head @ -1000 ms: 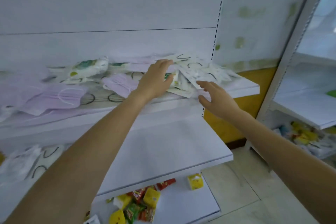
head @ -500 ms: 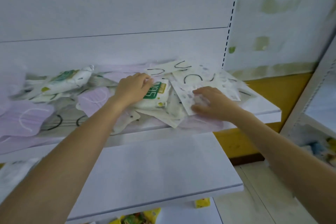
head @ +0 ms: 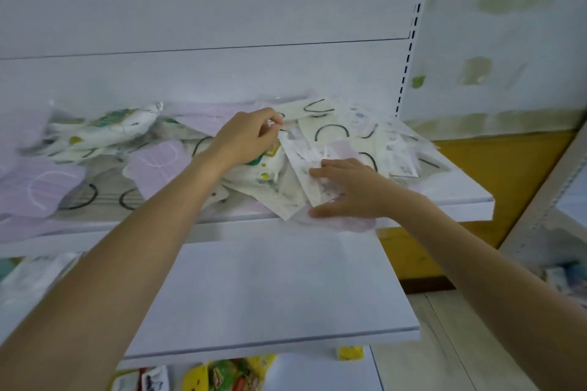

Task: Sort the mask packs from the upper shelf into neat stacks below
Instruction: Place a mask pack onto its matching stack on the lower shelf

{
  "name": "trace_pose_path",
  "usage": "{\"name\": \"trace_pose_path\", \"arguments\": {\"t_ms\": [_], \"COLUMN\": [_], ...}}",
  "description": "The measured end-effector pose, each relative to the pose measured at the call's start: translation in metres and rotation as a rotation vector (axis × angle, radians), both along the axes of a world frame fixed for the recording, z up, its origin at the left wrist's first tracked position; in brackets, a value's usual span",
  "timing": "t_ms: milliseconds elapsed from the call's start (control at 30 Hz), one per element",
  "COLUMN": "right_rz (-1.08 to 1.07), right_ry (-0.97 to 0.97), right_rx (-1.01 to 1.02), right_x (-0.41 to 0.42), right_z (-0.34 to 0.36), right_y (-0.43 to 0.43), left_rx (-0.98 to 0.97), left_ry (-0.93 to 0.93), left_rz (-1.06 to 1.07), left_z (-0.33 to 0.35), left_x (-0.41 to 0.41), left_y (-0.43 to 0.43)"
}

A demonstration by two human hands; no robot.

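A loose heap of mask packs [head: 349, 136] covers the upper shelf [head: 457, 197]: clear white ones with black ear loops, lilac ones [head: 47, 187] at the left, and a white pack with green print [head: 266, 168] in the middle. My left hand [head: 247, 140] is over the heap's middle, thumb and fingers pinching the top corner of a clear white pack [head: 301, 165]. My right hand [head: 349, 190] lies flat on the lower part of that same pack near the shelf's front edge, fingers spread.
The white shelf below [head: 270, 289] shows bare board in its middle and right, with a few packs [head: 35, 273] at its far left. Colourful snack bags [head: 228, 374] lie on the bottom shelf. A second shelving unit [head: 552, 187] stands at the right.
My left hand has gone from resting on the green-print pack to pinching the corner of the clear white pack. My right hand stays on that pack. The camera has come closer.
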State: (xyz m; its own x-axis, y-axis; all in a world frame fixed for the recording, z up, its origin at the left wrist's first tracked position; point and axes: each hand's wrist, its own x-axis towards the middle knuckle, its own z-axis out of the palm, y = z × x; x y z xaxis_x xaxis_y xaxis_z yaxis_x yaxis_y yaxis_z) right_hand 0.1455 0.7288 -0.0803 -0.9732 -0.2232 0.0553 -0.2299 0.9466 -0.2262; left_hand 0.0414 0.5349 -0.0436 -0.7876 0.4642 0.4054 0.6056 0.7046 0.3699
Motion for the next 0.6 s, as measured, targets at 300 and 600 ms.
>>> {"name": "trace_pose_path", "arguments": {"t_ms": [300, 600], "right_rz": [0.155, -0.135], "right_ry": [0.015, 0.229], "right_rx": [-0.461, -0.286], "right_x": [0.033, 0.018], "right_z": [-0.001, -0.002], "right_y": [-0.007, 0.048], "left_rx": [0.073, 0.476], "left_ry": [-0.313, -0.113], "left_rz": [0.052, 0.315], "left_z": [-0.008, 0.0], "left_x": [0.061, 0.091], "left_y": [0.022, 0.02]}}
